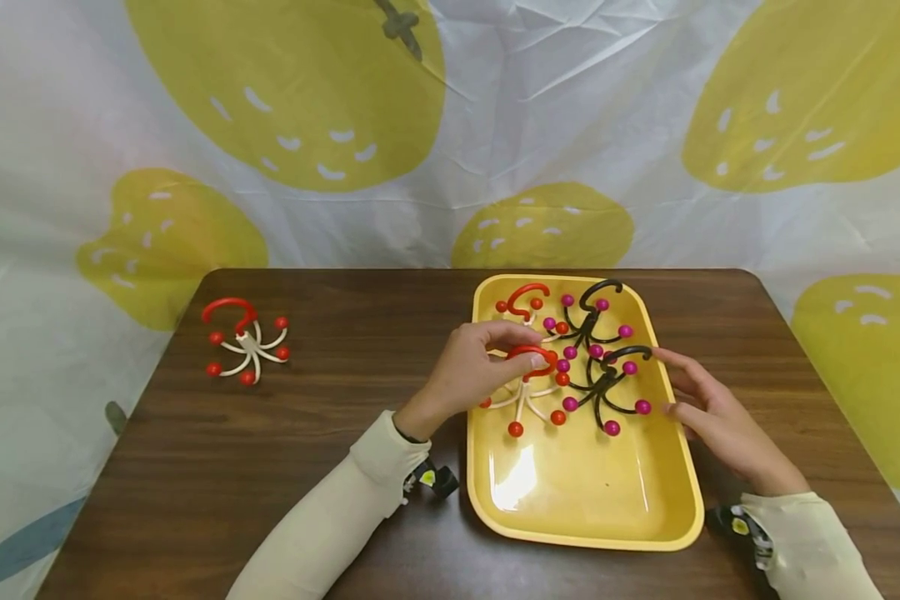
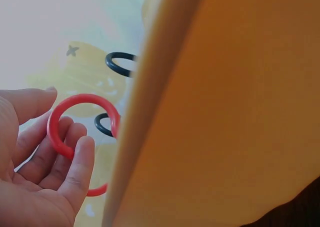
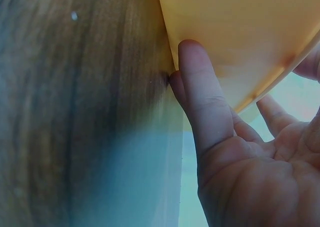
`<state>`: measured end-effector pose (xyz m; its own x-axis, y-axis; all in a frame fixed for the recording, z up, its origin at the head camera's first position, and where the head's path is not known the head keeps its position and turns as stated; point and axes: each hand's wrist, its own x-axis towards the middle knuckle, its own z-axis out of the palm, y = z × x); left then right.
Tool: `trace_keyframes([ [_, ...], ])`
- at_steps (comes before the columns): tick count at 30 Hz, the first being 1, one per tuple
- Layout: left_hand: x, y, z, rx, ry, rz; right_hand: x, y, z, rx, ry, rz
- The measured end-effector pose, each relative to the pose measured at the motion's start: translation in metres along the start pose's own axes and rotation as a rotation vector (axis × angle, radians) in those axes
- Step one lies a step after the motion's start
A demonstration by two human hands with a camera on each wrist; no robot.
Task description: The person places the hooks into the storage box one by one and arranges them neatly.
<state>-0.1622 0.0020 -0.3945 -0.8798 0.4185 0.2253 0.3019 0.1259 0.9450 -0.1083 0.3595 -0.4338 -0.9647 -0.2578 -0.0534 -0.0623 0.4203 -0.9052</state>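
Note:
My left hand (image 1: 468, 371) is at the red hook of a white multi-armed hanger (image 1: 525, 392) with red ball tips, inside the yellow tray (image 1: 585, 517). In the left wrist view, fingers curl about the red hook (image 2: 82, 98). My right hand (image 1: 720, 417) rests against the tray's right side, fingers fairly straight; in the right wrist view its fingers (image 3: 200, 92) lie along the outer wall. Beside the held hanger sit two black hangers (image 1: 603, 385) with magenta balls. Another red-hooked hanger (image 1: 528, 292) is behind, partly hidden by my left hand.
One more red-hooked white hanger (image 1: 251, 342) lies on the brown wooden table (image 1: 270, 467) at the far left. Behind the table hangs a pale cloth (image 1: 360, 233) with yellow fruit prints. The tray walls rise around the hangers.

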Motion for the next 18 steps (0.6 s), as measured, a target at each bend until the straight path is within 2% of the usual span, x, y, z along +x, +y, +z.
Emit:
trace_keyframes([
  [9,-0.001,-0.002,-0.007,-0.064,0.03,-0.013,0.002,-0.001,0.0,-0.002,-0.002,-0.012],
  [18,-0.004,0.0,-0.018,-0.098,0.085,0.019,0.001,-0.001,0.001,-0.026,0.006,0.002],
])
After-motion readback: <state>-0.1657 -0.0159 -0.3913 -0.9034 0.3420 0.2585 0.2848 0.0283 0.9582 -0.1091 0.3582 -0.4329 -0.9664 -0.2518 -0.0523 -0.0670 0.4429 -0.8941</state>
